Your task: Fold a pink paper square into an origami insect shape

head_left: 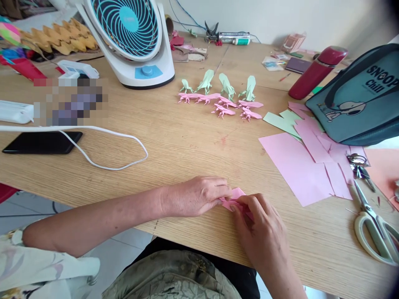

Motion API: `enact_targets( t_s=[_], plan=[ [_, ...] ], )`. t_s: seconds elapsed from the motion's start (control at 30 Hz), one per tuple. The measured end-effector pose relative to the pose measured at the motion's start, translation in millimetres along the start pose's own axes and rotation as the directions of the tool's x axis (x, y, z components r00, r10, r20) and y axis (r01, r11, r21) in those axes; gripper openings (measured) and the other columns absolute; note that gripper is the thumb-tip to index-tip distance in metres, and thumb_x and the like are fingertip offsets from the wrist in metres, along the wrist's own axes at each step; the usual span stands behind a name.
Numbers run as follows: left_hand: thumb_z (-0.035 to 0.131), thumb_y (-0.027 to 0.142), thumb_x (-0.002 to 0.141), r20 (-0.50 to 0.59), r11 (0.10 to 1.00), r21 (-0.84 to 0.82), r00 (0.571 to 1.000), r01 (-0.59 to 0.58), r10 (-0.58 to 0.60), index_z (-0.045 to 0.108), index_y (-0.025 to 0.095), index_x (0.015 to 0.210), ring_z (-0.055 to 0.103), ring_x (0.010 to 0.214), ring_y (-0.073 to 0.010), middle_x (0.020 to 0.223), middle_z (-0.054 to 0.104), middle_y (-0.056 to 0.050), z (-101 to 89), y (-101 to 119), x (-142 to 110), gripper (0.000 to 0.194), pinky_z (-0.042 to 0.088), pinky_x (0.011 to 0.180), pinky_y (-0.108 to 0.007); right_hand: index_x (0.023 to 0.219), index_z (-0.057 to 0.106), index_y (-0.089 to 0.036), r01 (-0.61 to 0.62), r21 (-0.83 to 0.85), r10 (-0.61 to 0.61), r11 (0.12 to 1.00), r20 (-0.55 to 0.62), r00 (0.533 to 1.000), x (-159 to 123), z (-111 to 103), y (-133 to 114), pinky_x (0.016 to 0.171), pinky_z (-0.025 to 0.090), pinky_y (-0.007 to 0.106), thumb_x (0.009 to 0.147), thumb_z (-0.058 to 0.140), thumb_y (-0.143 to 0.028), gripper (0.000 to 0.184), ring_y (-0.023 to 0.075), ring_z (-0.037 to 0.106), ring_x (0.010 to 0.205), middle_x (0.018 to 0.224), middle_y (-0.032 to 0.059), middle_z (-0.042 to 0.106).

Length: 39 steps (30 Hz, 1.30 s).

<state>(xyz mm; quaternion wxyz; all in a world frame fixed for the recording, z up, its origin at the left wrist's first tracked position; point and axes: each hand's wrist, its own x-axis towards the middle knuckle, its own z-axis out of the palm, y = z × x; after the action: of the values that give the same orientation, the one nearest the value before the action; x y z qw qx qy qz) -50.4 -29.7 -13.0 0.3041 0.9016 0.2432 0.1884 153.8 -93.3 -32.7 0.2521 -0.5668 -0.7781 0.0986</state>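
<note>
The 2 hands [202, 196] [264, 232] partly hide the folded pink paper [237, 192], and the top edge cuts off the fan [129, 19].

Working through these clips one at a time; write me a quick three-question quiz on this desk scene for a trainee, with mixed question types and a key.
1. Multiple choice: what are the left hand and right hand both touching?
A) the scissors
B) the creased pink paper
C) the red flask

2. True or false: from the person's seat, the green figures stand beyond the pink figures.

3. Fill in the missing colour: the knob on the base of the white fan is ____.

Key: 1. B; 2. True; 3. blue
</note>
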Motion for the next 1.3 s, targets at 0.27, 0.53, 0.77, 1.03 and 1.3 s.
enact_targets(
  t_s=[0.27, 0.53, 0.77, 1.03, 1.3],
  plan=[
    [0.043, 0.015, 0.102, -0.040, 0.989, 0.118, 0.995, -0.086, 0.092, 0.058, 0.015, 0.123, 0.057, 0.084, -0.0157, 0.087, 0.060, -0.005, 4.0, 0, 0, 0.026, 0.048, 0.078, -0.025, 0.088, 0.061, -0.023, 0.031, -0.055, -0.032, 0.998, -0.026, 0.999, 0, 2, 0, 0.063, 0.041, 0.031, 0.098, 0.049, -0.028, 0.016, 0.0185, 0.055, 0.070, 0.080, 0.0033, 0.059],
    [0.041, 0.007, 0.099, -0.022, 0.989, 0.133, 0.997, -0.072, 0.075, 0.064, 0.014, 0.115, 0.056, 0.088, -0.0166, 0.094, 0.061, -0.008, 5.5, -2, -7, 0.029, 0.048, 0.084, -0.027, 0.091, 0.059, -0.022, 0.035, -0.022, -0.035, 0.999, -0.026, 0.999, -2, 4, 1, 0.065, 0.043, 0.031, 0.096, 0.049, -0.023, 0.012, 0.0185, 0.053, 0.071, 0.084, 0.0049, 0.056],
    [0.043, 0.011, 0.101, -0.019, 0.983, 0.131, 0.991, -0.132, 0.135, 0.063, 0.013, 0.116, 0.057, 0.095, -0.0175, 0.104, 0.065, -0.011, 7.1, -6, -8, 0.025, 0.047, 0.091, -0.029, 0.123, 0.057, -0.022, 0.208, -0.189, -0.218, 0.960, -0.032, 0.975, -1, 1, -3, 0.074, 0.039, 0.038, 0.098, 0.046, -0.015, 0.028, 0.0233, 0.055, 0.087, 0.113, 0.0104, 0.064],
    [0.040, 0.003, 0.098, -0.087, 0.980, 0.143, 0.984, -0.141, 0.154, 0.063, 0.013, 0.117, 0.061, 0.101, -0.0184, 0.106, 0.069, -0.012, -4.5, -7, -29, 0.031, 0.050, 0.091, -0.030, 0.110, 0.065, -0.019, 0.319, -0.053, -0.318, 0.946, 0.022, 0.948, 0, 1, 4, 0.081, 0.037, 0.036, 0.098, 0.045, -0.009, 0.025, 0.0210, 0.058, 0.092, 0.112, 0.0063, 0.070],
    [0.044, 0.008, 0.099, -0.109, 0.873, 0.473, 0.975, -0.120, 0.193, 0.060, 0.012, 0.128, 0.064, 0.110, -0.0213, 0.120, 0.069, -0.013, -4.9, 7, -55, 0.033, 0.055, 0.094, -0.034, 0.109, 0.066, -0.019, 0.319, -0.047, -0.320, 0.946, 0.000, 0.948, -1, 4, 8, 0.084, 0.038, 0.036, 0.097, 0.045, -0.008, 0.026, 0.0208, 0.059, 0.094, 0.113, 0.0067, 0.070]
  ],
)
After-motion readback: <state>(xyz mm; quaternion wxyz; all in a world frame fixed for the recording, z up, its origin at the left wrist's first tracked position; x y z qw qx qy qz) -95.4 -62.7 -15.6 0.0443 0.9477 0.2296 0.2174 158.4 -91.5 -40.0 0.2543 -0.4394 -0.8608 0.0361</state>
